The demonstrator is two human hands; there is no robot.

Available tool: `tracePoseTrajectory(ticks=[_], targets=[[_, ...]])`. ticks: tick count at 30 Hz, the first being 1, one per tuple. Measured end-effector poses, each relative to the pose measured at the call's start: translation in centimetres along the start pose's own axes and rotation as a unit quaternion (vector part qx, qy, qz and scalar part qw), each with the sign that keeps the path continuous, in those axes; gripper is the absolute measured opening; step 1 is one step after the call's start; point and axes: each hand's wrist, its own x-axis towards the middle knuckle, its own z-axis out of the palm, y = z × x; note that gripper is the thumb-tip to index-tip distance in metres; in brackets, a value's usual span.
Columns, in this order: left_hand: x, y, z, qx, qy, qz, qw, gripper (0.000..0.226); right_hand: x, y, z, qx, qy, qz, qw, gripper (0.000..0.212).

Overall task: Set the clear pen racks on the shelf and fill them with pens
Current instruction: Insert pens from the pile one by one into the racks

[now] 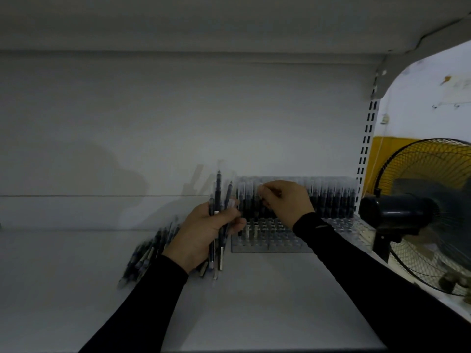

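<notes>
Room: bare shelf (254, 301) before the rack (270, 240).
Left hand (204, 230): grips pen bundle (218, 212), left of rack.
Right hand (288, 202): pinches a pen (262, 200) over rack.

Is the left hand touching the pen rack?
Apart. The head view shows the left hand gripping a pen bundle left of the rack, bare shelf between them.

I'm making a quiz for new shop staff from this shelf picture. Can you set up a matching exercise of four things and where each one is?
Things:
1. bundle of pens
2. loose pile of pens
3. clear pen rack
4. fan

Places:
A. past the shelf's right end
B. lying on the shelf, left of the left hand
C. held upright in the left hand
D. standing on the shelf, below the right hand

Pairs: 1-C, 2-B, 3-D, 4-A
</notes>
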Motion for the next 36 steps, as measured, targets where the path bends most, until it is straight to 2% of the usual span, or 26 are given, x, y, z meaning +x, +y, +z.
tracePoseTrajectory(ticks=[4,8,12,16,20,24,26,29,32,36], targets=[[-0.1,-0.1,0.0,-0.023,-0.011,-0.011,1.000,0.019,-0.9,0.0,-0.3,0.068,0.046,0.006,0.997,0.029],[-0.2,-0.3,0.5,-0.017,-0.024,-0.009,1.000,0.021,-2.1,-1.0,-0.5,0.182,-0.042,0.038,0.982,0.021],[-0.5,-0.6,0.8,0.024,-0.051,0.025,0.998,0.020,-2.7,-1.7,-0.4,0.209,-0.116,0.028,0.971,0.032],[-0.6,-0.8,1.0,0.053,-0.069,0.037,0.996,0.020,-3.0,-2.1,-0.5,0.337,-0.166,0.064,0.924,0.016],[-0.1,-1.1,0.8,0.061,-0.043,0.030,0.997,0.019,-1.9,-1.4,-0.9,0.328,-0.113,0.088,0.934,0.012],[0.3,-1.5,0.4,0.086,-0.024,0.013,0.996,0.021,0.4,-0.7,-3.0,0.421,0.001,0.134,0.897,0.012],[0.4,-1.4,0.4,0.088,-0.020,0.004,0.996,0.020,1.4,-0.2,-4.2,0.394,0.070,0.115,0.909,0.011],[0.3,-1.1,0.5,0.105,-0.010,0.004,0.994,0.019,2.2,0.2,-5.3,0.261,0.142,0.062,0.953,0.017],[0.3,-1.2,0.3,0.128,-0.005,0.012,0.992,0.022,2.4,0.4,-5.2,0.141,0.153,0.024,0.978,0.020],[0.3,-1.2,0.1,0.116,-0.001,0.009,0.993,0.021,2.4,0.1,-4.1,0.073,0.123,-0.001,0.990,0.022]])
